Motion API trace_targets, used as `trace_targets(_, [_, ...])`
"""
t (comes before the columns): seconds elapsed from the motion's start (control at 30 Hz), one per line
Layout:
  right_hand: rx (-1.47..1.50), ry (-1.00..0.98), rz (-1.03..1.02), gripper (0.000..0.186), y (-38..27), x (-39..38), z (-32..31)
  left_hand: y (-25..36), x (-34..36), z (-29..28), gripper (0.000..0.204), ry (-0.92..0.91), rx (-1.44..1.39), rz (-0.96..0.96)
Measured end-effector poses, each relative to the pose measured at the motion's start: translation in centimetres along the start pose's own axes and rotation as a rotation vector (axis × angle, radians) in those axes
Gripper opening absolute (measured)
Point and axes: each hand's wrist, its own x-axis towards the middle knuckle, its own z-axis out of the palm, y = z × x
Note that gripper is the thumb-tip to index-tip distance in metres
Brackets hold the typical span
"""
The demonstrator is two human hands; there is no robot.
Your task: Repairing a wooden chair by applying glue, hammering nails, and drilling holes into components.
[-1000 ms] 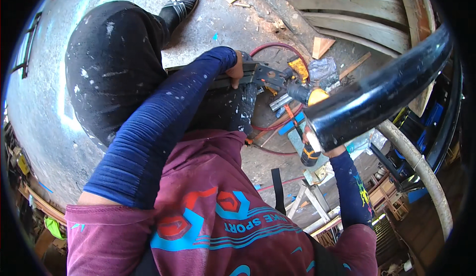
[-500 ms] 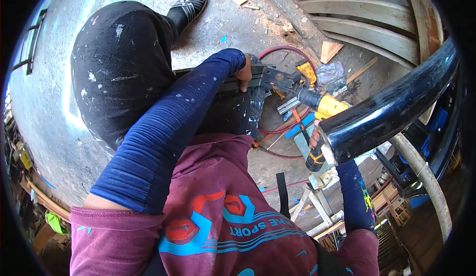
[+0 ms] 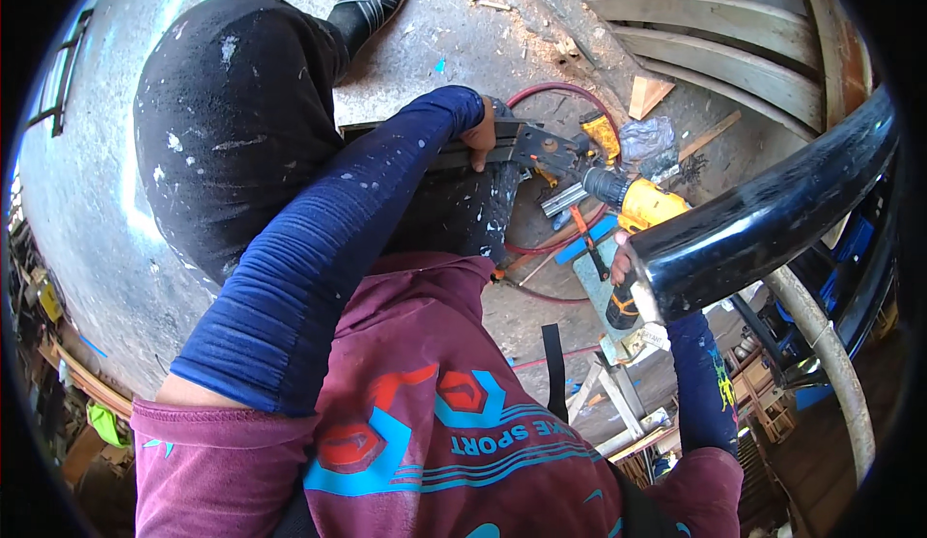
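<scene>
My left hand (image 3: pixel 479 139) is closed around a dark metal bar (image 3: pixel 449 158) lying across my raised knee. At the bar's right end is a flat metal bracket (image 3: pixel 547 147) with holes. My right hand (image 3: pixel 621 259) grips the handle of a yellow and black cordless drill (image 3: pixel 649 205); a glossy black curved tube in front hides part of the hand and drill. The drill's chuck points up and left toward the bracket's end. I cannot tell whether its tip touches the metal.
The glossy black tube (image 3: pixel 763 219) arches in from the right, close over my right hand. Beyond the drill lie another yellow tool (image 3: pixel 601 136), a red hose (image 3: pixel 548 91), a crumpled plastic bag (image 3: pixel 647 140) and wood scraps (image 3: pixel 648 97). Wooden slats (image 3: pixel 705 16) stand at the far right.
The view has shifted slightly. Both hands keep their grips, and the drill stays beside the bracket's end, its handle tilted a little differently.
</scene>
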Motion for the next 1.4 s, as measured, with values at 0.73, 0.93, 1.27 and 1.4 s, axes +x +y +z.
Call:
trace_targets(0.73, [0.767, 0.541, 0.164, 0.03, -1.5, 0.8, -1.0, 1.2, -1.7, -1.2, 0.079, -0.125, 0.108, 0.001])
trace_targets(0.93, [0.742, 0.547, 0.11, 0.025, -3.4, 0.7, -0.7, 0.9, -0.6, -0.4, 0.078, -0.126, 0.073, -0.021])
trace_targets(1.27, [0.665, 0.49, 0.084, 0.021, -3.7, 0.6, -1.1, 0.3, -0.3, -0.1, 0.071, -0.061, 0.023, 0.012])
trace_targets(1.4, [0.625, 0.468, 0.078, 0.02, -3.4, 0.3, -1.3, 0.7, -0.4, -0.4, 0.069, 0.001, 0.003, -0.027])
